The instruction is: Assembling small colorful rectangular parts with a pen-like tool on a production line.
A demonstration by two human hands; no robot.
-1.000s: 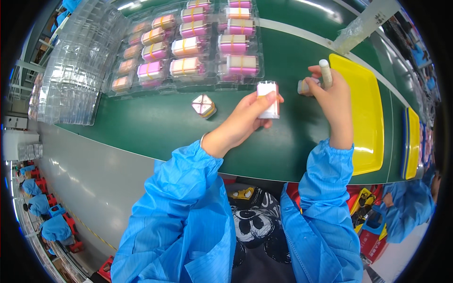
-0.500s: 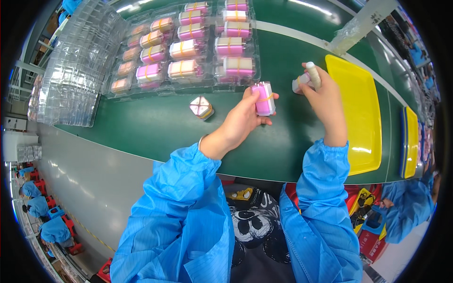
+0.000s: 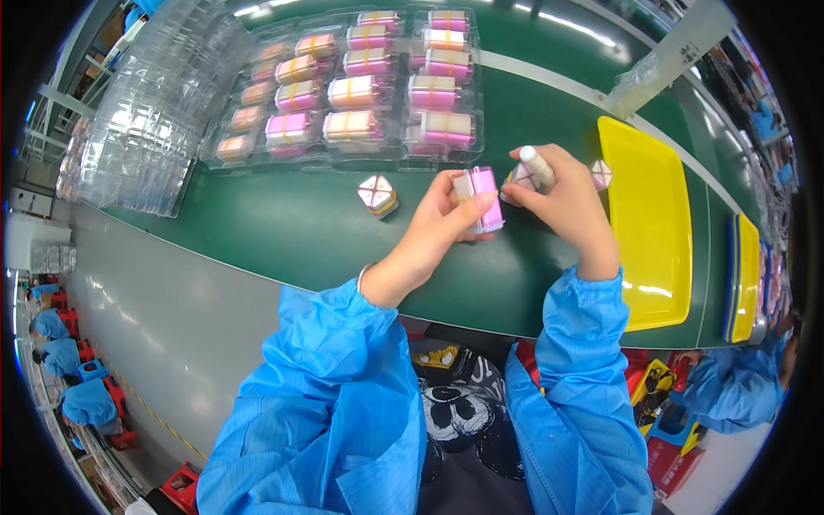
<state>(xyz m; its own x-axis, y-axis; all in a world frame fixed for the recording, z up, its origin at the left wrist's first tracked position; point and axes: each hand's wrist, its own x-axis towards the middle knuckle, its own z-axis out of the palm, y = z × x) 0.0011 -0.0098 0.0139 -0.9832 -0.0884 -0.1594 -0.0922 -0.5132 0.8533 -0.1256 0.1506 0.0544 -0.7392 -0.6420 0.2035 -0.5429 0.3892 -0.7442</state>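
My left hand grips a small pink-and-white box just above the green belt. My right hand holds a white cylindrical stick upright and also a small white faceted piece against the box. A second faceted piece lies on the belt to the left of my hands. A third one sits just right of my right hand. Both sleeves are blue.
A clear tray with several banded pink and cream boxes lies at the back. Stacked clear trays stand at the far left. A yellow tray lies right of my hands; more trays beyond. Other workers in blue sit at the lower left and right.
Both hands moved closer together and a little toward me. The box in my left hand turned from its white face to its pink side, and the stick came to meet it.
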